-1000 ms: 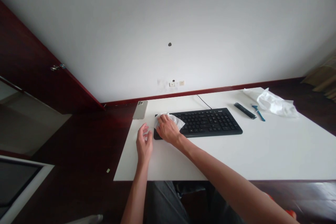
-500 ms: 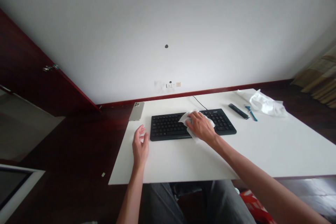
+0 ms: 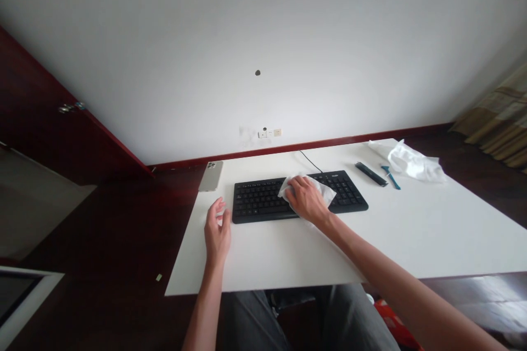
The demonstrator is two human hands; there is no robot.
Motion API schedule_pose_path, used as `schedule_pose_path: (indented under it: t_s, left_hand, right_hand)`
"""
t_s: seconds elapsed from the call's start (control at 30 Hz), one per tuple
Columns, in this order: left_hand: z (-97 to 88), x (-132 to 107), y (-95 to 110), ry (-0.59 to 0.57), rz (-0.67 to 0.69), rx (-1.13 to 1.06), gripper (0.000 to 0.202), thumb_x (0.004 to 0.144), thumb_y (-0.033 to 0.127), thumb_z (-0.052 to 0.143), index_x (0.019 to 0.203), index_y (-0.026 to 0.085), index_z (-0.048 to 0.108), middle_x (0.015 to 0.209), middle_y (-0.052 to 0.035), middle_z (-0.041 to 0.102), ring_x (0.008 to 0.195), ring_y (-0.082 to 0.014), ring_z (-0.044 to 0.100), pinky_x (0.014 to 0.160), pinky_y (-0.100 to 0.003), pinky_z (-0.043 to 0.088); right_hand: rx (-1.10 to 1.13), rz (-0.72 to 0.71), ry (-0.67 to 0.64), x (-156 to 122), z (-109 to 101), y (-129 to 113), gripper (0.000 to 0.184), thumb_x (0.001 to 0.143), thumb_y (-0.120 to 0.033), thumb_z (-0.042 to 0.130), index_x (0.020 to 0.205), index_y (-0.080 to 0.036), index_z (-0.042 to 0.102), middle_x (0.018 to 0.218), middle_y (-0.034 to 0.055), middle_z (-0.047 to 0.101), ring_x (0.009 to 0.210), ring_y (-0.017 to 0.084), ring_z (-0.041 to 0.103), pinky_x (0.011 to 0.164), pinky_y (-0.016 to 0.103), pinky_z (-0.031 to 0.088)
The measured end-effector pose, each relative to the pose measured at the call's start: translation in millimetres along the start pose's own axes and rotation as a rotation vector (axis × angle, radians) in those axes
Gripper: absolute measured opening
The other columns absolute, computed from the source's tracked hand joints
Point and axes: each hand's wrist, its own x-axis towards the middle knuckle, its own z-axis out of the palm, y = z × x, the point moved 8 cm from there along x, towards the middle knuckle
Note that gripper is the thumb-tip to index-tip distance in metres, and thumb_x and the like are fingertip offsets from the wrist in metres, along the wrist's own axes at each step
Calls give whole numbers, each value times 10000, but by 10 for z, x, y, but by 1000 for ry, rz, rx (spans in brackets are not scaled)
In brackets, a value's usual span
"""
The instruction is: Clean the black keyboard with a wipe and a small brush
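Right hand presses crumpled wipe on black keyboard; left hand open.

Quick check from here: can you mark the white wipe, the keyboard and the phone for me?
White wipe (image 3: 326,192): head view, on the uncovered part at its right side.
Keyboard (image 3: 255,203): head view, on the keys at its left end.
Phone (image 3: 211,176): head view, on the middle of its back.

A crumpled white wipe bunched across the middle keys of a low black computer keyboard
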Motion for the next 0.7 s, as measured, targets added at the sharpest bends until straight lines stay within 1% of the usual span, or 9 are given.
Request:
schedule_pose_path:
  t_s: [0.13, 0.23, 0.33, 0.43, 0.57, 0.7]
  left_hand:
    - [2, -6, 24, 0, 1, -7, 417, 993, 402, 568, 1369, 228, 606, 1275, -140, 693, 1184, -264, 657, 987, -406, 528]
    - [-9, -8, 29, 25, -18, -23, 418, 1008, 431, 545, 1366, 226, 610, 1268, -142, 697, 1189, -257, 665, 984, -385, 532]
    - [-18, -2, 19, 42, -35, -31, 434, 1012, 471, 537, 1356, 217, 616, 1264, -150, 700, 1192, -257, 671, 982, -376, 536]
    - [-12, 9, 7, 31, -45, -30, 443, 1011, 486, 537, 1355, 218, 618, 1272, -154, 699, 1202, -263, 671, 977, -376, 543]
    - [4, 23, -8, 13, -49, -27, 445, 1014, 472, 535, 1368, 215, 612, 1286, -156, 692, 1217, -266, 662, 994, -384, 542]
    - [3, 27, -12, 25, -44, -36, 435, 1011, 447, 541, 1368, 208, 609, 1301, -157, 684, 1198, -263, 667, 1002, -397, 543]
  right_hand:
    - [34, -64, -29, 130, 180, -385, 284, 1045, -275, 451, 1169, -139, 668, 1138, 143, 678, 1064, 269, 583, 1007, 408, 443]
    - [47, -78, -47, 232, 341, -647, 284, 1036, -305, 488, 1189, -131, 653, 1161, 148, 662, 1081, 279, 567, 990, 410, 449]
    - [32, -93, -65, 325, 493, -872, 272, 1030, -315, 499, 1161, -126, 645, 1152, 153, 650, 1073, 287, 557, 970, 412, 453]
    - [12, -108, -64, 397, 579, -1043, 257, 1033, -314, 487, 1130, -131, 639, 1137, 159, 645, 1078, 296, 548, 963, 417, 453]
    - [2, -139, -70, 472, 635, -1225, 250, 1034, -301, 472, 1108, -130, 639, 1107, 154, 648, 1060, 300, 543, 947, 418, 459]
    - [8, -174, -94, 554, 719, -1392, 250, 1025, -271, 465, 1118, -116, 637, 1114, 158, 648, 1058, 303, 537, 947, 422, 458]
